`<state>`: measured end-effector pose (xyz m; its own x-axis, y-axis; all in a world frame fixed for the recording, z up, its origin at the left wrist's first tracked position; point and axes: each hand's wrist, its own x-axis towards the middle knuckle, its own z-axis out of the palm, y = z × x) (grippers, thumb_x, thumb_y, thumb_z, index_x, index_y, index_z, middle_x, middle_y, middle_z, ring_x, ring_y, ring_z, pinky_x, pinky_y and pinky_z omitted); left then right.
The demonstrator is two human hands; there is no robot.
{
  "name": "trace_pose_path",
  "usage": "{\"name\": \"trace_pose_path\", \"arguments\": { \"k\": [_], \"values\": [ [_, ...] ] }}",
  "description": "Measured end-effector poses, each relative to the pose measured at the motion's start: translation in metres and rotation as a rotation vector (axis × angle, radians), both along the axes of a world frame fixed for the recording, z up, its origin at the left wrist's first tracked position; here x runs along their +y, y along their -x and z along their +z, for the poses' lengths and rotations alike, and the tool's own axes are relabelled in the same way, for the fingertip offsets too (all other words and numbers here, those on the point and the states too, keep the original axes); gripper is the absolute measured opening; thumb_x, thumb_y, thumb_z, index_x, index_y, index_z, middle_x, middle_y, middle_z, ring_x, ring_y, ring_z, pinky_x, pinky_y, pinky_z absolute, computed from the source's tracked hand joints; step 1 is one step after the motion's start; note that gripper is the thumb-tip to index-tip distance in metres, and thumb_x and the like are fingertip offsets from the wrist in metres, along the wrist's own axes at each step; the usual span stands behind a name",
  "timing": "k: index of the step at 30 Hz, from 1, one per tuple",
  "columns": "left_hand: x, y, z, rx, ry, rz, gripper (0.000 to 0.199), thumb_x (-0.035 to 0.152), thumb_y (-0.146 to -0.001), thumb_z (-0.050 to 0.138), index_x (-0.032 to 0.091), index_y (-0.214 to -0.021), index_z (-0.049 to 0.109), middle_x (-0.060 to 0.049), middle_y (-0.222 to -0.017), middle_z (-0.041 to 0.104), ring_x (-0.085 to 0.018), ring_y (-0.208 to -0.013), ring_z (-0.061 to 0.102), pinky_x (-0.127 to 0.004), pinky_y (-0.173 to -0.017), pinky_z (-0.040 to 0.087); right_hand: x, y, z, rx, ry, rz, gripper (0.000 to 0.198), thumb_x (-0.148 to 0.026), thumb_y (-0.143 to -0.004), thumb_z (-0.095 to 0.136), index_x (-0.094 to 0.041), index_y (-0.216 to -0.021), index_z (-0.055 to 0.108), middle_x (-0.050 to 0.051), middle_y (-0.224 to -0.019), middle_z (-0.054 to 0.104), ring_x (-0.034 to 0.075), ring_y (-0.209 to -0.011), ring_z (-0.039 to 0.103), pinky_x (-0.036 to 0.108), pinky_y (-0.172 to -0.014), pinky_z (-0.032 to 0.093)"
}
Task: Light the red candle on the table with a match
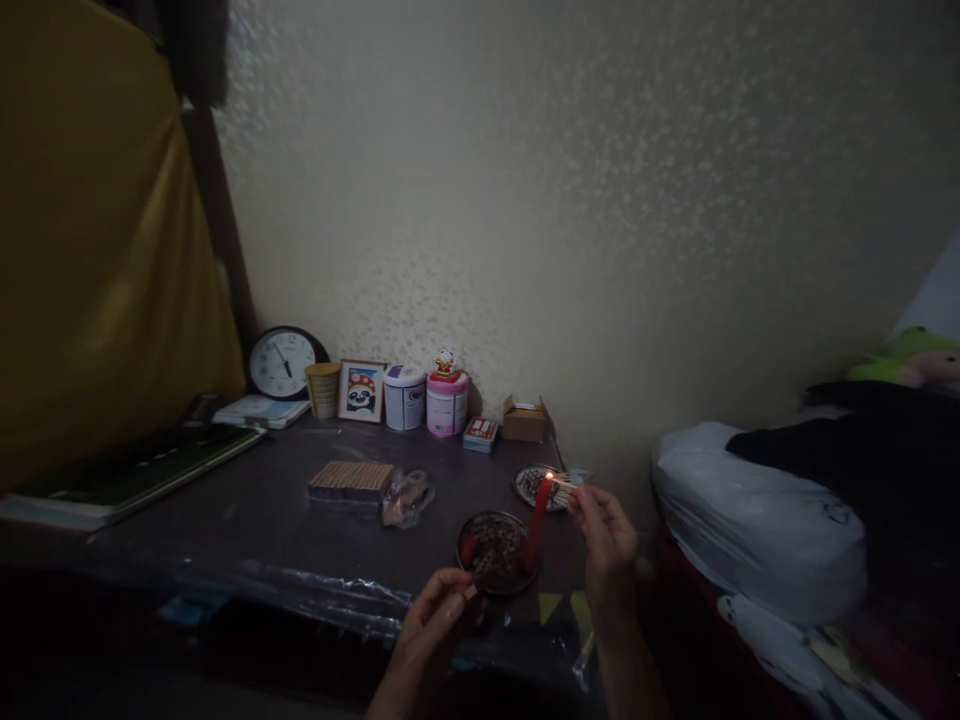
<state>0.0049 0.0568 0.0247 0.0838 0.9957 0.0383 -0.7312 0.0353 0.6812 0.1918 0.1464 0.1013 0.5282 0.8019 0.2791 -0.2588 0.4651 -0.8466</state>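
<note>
My right hand (606, 530) pinches a thin matchstick (565, 485), its tip at the small flame on top of a red candle (537, 520). The candle stands slightly tilted at the right side of a round dish (489, 516) with dark bits and red wax in it. Close to the front rim of that dish, my left hand (435, 615) is closed on a small brown block (471, 592), mostly covered by the fingers. Behind the candle is a second plate (520, 486) holding dark bits and several pale sticks.
On the dark table (285, 530) lie a row of brown blocks (351, 480) and a clear plastic bag (409, 498). Along the wall stand a clock (283, 363), a picture frame (361, 391), two tins (448, 405) and a cardboard box (524, 421). A white bag (750, 520) sits at right.
</note>
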Motion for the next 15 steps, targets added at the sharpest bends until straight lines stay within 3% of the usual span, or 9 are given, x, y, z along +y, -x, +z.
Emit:
{"name": "trace_pose_path", "arguments": {
  "k": [15],
  "values": [
    [0.0037, -0.0004, -0.0058, -0.002, -0.018, -0.01, 0.025, 0.032, -0.071, 0.073, 0.018, -0.09, 0.066, -0.005, -0.083, 0.067, -0.016, -0.079, 0.06, -0.027, -0.075, 0.043, 0.0024, 0.0027, -0.0005, 0.02, -0.011, -0.003, 0.031, -0.042, -0.052, 0.081, -0.017, -0.067, 0.069, -0.003, -0.064, 0.067, 0.011, -0.059, 0.06, 0.026, -0.061, 0.051]
  ]
}}
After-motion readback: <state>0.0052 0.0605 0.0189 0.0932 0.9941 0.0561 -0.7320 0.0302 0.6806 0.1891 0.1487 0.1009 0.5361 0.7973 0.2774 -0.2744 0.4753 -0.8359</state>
